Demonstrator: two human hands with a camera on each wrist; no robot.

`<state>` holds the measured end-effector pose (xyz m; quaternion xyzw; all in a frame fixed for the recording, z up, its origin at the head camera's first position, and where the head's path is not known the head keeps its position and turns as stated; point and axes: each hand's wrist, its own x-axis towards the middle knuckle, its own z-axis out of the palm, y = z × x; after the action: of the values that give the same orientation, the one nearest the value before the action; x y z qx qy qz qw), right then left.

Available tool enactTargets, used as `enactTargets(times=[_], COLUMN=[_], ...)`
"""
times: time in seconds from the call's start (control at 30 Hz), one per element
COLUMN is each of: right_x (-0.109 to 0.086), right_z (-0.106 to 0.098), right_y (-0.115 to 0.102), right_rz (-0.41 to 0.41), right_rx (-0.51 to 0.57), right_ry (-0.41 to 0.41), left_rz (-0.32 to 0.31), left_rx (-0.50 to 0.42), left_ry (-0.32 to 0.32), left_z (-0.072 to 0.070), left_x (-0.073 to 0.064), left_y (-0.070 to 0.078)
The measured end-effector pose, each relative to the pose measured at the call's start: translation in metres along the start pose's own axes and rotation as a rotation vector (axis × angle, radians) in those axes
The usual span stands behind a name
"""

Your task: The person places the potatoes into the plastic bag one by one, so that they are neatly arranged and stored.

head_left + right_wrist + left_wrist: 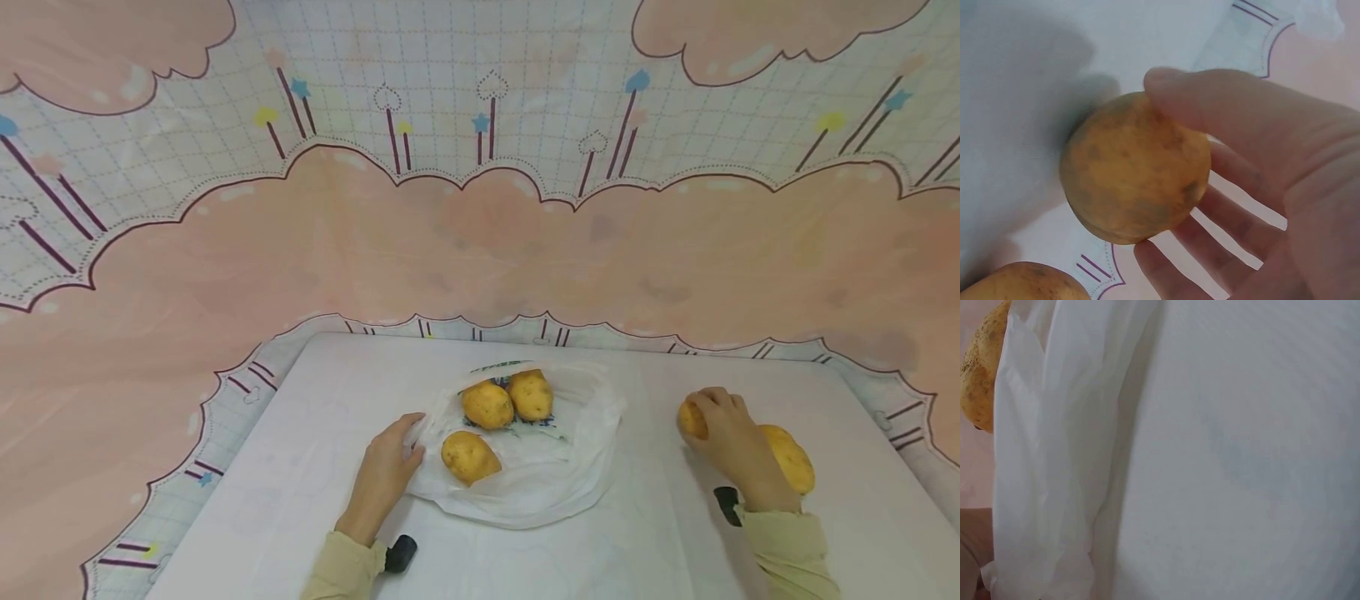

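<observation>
A white plastic bag (525, 508) lies spread in the middle with its mouth open, and three potatoes show in it: one at the front left (469, 457), one behind it (487, 405) and one farther right (531, 395). My left hand (382, 475) holds the bag's left edge between thumb and fingers; the bag's raised wall (1054, 462) hides most of that hand in the left wrist view. Off to the right, my right hand (727, 442) grips a round potato (1135, 169), thumb on one side and fingers around the other. Another potato (789, 460) lies beside the right wrist, partly covered by it.
Everything lies on a white table (247, 500). Behind its far edge hangs a pink and white patterned cloth (480, 250). A black wrist-worn piece (401, 553) sits at the left cuff, and a similar one (727, 505) at the right cuff.
</observation>
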<state>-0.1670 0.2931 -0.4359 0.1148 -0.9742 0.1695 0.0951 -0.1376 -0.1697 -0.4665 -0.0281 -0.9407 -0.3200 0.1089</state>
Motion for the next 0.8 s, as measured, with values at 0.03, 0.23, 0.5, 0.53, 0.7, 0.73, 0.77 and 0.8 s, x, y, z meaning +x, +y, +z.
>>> enactTargets(times=[0.03, 0.23, 0.5, 0.53, 0.7, 0.73, 0.77, 0.8], right_x=[0.0001, -0.0005, -0.0005, -0.0003, 0.0007, 0.0006, 0.0007, 0.0009], right_z=[0.0004, 0.0015, 0.0033, 0.0033, 0.0037, 0.004, 0.0041, 0.0041], right_y=[0.0001, -0.0007, 0.0005, 0.0007, 0.0004, -0.0001, -0.0009, -0.0019], right_rz=[0.0, -0.006, -0.001, 0.003, 0.003, -0.002, -0.006, -0.011], right_rx=[-0.004, -0.034, -0.031, -0.025, -0.011, -0.009, -0.008, -0.006], right_ry=[0.003, 0.016, 0.048, 0.047, 0.072, 0.082, 0.091, 0.098], left_rz=[-0.003, 0.0, -0.003, -0.003, -0.004, -0.005, -0.006, -0.006], left_rx=[-0.001, -0.003, -0.005, -0.006, -0.01, -0.01, -0.009, -0.009], left_ry=[-0.002, -0.005, -0.009, -0.007, -0.003, -0.003, -0.003, -0.003], left_z=[0.0, -0.0009, -0.0011, -0.001, -0.0001, 0.0, 0.0, 0.0], left_x=[0.0001, 0.0, -0.0001, -0.0003, 0.0, 0.0003, 0.0006, 0.0008], left_y=[-0.0001, -0.0007, -0.0013, -0.0015, -0.0025, -0.0026, -0.0026, -0.0025])
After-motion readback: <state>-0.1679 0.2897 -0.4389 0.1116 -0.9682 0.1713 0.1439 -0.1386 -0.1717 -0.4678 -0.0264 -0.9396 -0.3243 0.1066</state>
